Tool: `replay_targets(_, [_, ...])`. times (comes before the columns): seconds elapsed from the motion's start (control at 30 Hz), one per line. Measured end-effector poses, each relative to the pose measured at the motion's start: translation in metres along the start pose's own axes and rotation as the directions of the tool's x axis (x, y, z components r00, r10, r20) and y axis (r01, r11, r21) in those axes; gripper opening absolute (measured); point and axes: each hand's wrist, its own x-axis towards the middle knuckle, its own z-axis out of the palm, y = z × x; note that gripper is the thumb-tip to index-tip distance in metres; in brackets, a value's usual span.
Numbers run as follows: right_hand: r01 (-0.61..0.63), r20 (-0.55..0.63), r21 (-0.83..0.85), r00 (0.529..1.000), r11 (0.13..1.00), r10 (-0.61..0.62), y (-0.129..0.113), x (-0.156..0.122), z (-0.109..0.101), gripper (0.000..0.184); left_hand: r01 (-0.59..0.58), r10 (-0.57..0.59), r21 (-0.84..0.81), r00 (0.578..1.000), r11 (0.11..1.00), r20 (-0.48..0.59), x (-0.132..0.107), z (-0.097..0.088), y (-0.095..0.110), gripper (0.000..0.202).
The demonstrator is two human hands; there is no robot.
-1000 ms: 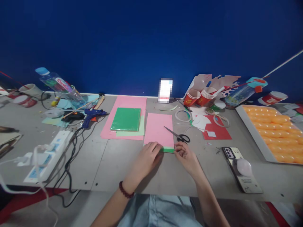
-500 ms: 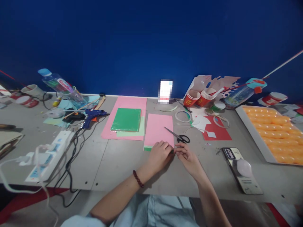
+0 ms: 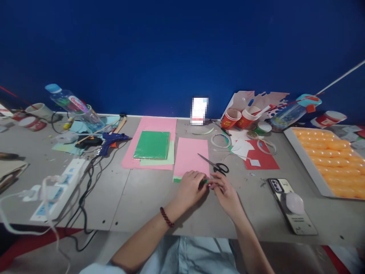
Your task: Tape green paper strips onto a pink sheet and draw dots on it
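Note:
Close to the front of the desk, my left hand (image 3: 190, 189) is closed with its fingers curled around a small green piece (image 3: 203, 182), probably paper. My right hand (image 3: 226, 192) meets it from the other side, thumb and fingertips pinched at the piece's right end. Most of the piece is hidden by the fingers. Just behind my hands lies a pair of black-handled scissors (image 3: 221, 168), its blades pointing away to the left over a pink sheet (image 3: 191, 156). A green strip (image 3: 177, 179) shows along the near edge of that sheet.
A green paper pack (image 3: 152, 144) rests on pink sheets to the left, near a blue glue gun (image 3: 110, 142) and a power strip (image 3: 61, 190). To the right are a phone (image 3: 293, 207), red paper (image 3: 266, 160), paper cups (image 3: 230, 118) and a tray of orange balloon-like shapes (image 3: 327, 160).
My left fingers have shifted slightly, and more of the green piece now shows between my hands. The scissors and sheets have stayed in place.

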Motion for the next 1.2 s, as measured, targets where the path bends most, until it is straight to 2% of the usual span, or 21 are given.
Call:
replay_targets(0.33, [-0.031, -0.031, -0.022, 0.999, 0.999, 0.03, -0.002, -0.005, 0.001, 0.031, 0.02, -0.019, 0.019, 0.999, 1.0, -0.045, -0.002, 0.001, 0.004, 0.006])
replay_targets(0.43, [-0.014, -0.066, -0.023, 0.998, 1.0, 0.012, -0.001, -0.006, 0.002, 0.032, 0.062, -0.061, 0.021, 0.996, 0.998, -0.063, -0.001, -0.001, 0.005, 0.006])
replay_targets(0.6, [0.011, -0.053, -0.019, 0.999, 1.0, -0.012, -0.001, -0.007, 0.003, 0.033, 0.069, -0.069, 0.015, 0.997, 0.997, -0.03, 0.0, -0.006, 0.01, 0.006])
replay_targets(0.83, [-0.005, -0.051, 0.115, 0.999, 0.993, 0.011, -0.003, -0.006, 0.006, 0.031, 0.023, -0.024, 0.031, 0.999, 0.999, 0.04, -0.001, -0.006, 0.01, 0.021])
replay_targets(0.97, [0.014, -0.034, 0.227, 0.999, 0.974, -0.007, -0.006, -0.004, 0.008, 0.031, 0.048, -0.048, 0.01, 0.999, 0.999, 0.001, -0.003, -0.002, 0.006, 0.011])
replay_targets(1.07, [0.082, -0.082, 0.117, 0.994, 0.99, -0.073, -0.006, -0.003, 0.008, 0.031, 0.103, -0.107, -0.088, 0.994, 0.991, -0.033, -0.003, -0.001, 0.003, 0.003])
replay_targets(1.13, [0.141, -0.127, -0.067, 0.981, 0.988, -0.149, -0.006, -0.004, 0.008, 0.031, 0.129, -0.14, -0.201, 0.989, 0.971, -0.039, -0.003, -0.002, 0.001, 0.006])
replay_targets(1.2, [0.187, -0.115, -0.244, 0.969, 0.951, -0.22, -0.006, -0.006, 0.008, 0.03, 0.136, -0.152, -0.291, 0.988, 0.947, -0.035, -0.002, -0.004, 0.001, 0.015])
